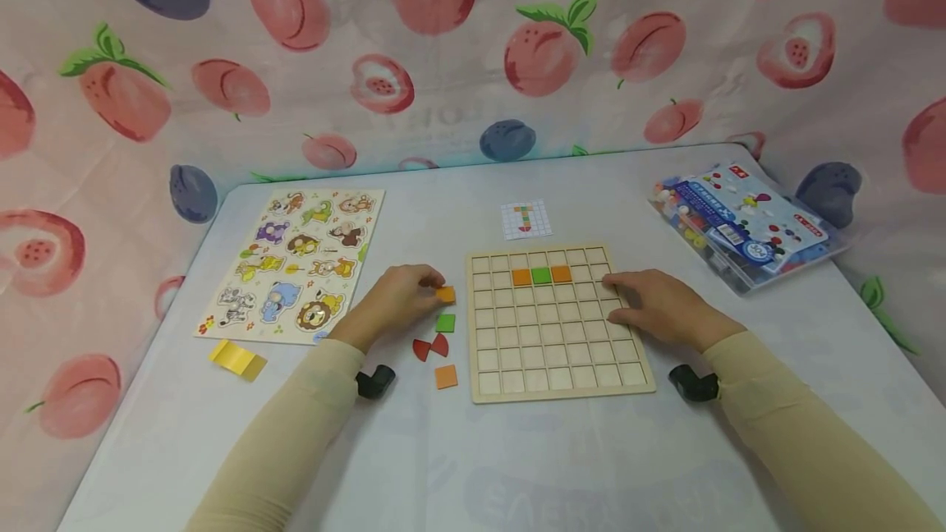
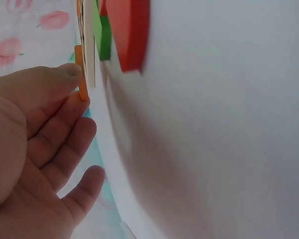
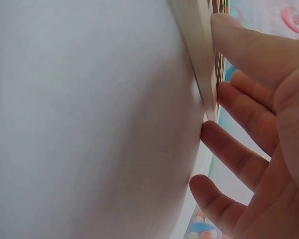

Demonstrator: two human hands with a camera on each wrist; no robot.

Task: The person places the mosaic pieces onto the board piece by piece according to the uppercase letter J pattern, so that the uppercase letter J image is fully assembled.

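Note:
Between thumb and fingertips my left hand pinches an orange square tile, just left of the wooden grid board. My right hand touches the board's right edge, fingers spread. In the board's second row sit an orange tile, a green tile and another orange tile, side by side. Left of the board lie a green square, two red wedge pieces and an orange square.
A small pattern card lies behind the board. At the left is an animal puzzle board, with a folded yellow piece in front of it. A clear box of colourful parts stands at the back right.

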